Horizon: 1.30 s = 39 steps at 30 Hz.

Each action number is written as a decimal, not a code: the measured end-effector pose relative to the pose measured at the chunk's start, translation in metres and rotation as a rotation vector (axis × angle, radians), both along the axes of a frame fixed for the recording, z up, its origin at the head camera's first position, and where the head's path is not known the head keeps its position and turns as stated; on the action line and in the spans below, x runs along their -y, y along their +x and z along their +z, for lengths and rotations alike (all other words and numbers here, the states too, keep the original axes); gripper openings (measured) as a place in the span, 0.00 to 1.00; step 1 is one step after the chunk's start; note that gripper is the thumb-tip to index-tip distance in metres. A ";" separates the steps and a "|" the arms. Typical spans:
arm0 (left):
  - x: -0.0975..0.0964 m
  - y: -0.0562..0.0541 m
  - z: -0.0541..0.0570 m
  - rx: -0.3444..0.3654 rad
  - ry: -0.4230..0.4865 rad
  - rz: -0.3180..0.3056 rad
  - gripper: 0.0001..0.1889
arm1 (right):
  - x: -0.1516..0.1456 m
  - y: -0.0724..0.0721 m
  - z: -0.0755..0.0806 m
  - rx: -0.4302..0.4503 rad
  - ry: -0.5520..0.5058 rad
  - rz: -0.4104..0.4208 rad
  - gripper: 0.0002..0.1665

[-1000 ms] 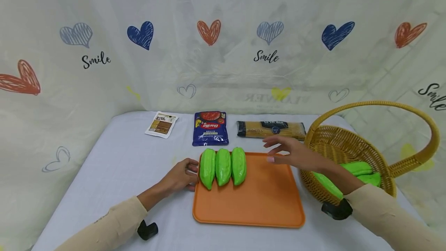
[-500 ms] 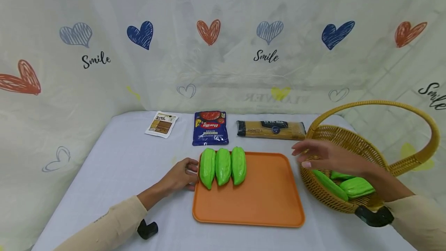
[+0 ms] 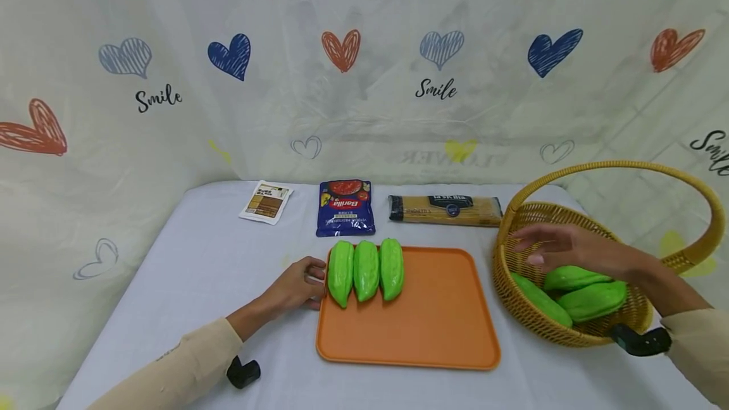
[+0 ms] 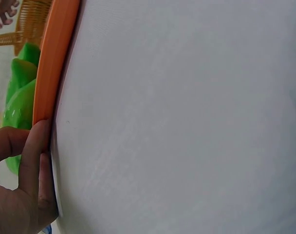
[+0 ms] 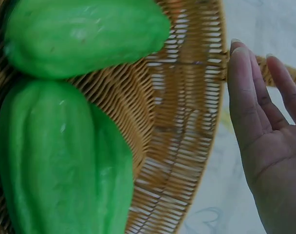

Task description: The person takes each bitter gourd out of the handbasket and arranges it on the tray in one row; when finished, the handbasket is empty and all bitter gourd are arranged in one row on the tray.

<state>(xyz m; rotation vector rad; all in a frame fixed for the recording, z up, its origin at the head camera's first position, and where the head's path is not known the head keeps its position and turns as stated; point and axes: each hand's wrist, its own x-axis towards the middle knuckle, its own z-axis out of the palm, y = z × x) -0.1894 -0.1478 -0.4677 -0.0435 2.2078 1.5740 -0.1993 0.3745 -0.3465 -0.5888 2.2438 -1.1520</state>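
Note:
At the orange tray's (image 3: 410, 334) left edge, my left hand (image 3: 297, 283) holds the rim, its fingertips right on it in the left wrist view. Three glossy green, ridged, gourd-like vegetables (image 3: 366, 271) lie side by side, pointing toward me, in the tray's far left corner. My right hand (image 3: 575, 247) hovers over the wicker basket (image 3: 515, 305) with relaxed fingers and nothing in them. Three more green gourd-like vegetables (image 3: 592, 301) lie in the basket; in the right wrist view they (image 5: 50, 156) show large, with the hand (image 5: 269, 126) beside the rim.
Along the table's back lie a small white and brown packet (image 3: 266, 202), a blue Barilla pouch (image 3: 345, 207) and a spaghetti pack (image 3: 445, 209). The basket's tall handle (image 3: 615, 165) arches over its bowl. A curtain with printed hearts (image 3: 364, 100) hangs behind the white-covered table (image 3: 216, 258).
My right hand has moved right, from above the tray's far right corner to over the basket, bringing the vegetables in it more into sight. The left hand has stayed at the tray's edge.

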 end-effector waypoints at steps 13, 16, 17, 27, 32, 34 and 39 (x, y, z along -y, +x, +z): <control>0.000 0.000 0.000 0.005 0.001 -0.006 0.30 | -0.009 -0.018 -0.026 0.062 0.122 0.021 0.34; 0.000 0.000 0.000 0.001 0.009 -0.010 0.30 | -0.009 -0.021 -0.029 0.092 0.137 0.042 0.34; 0.000 0.000 0.000 0.000 0.011 -0.011 0.30 | -0.009 -0.022 -0.030 0.106 0.136 0.051 0.34; 0.000 0.000 0.001 0.006 0.008 0.001 0.30 | -0.006 -0.027 -0.037 0.191 0.153 0.088 0.41; 0.000 0.000 0.001 0.007 0.001 0.000 0.30 | -0.005 -0.029 -0.040 0.215 0.173 0.090 0.43; 0.000 0.000 0.001 0.007 -0.003 -0.002 0.30 | -0.005 -0.029 -0.041 0.221 0.185 0.091 0.44; -0.001 -0.001 0.001 0.007 -0.005 -0.006 0.30 | -0.003 -0.028 -0.041 0.244 0.237 0.063 0.46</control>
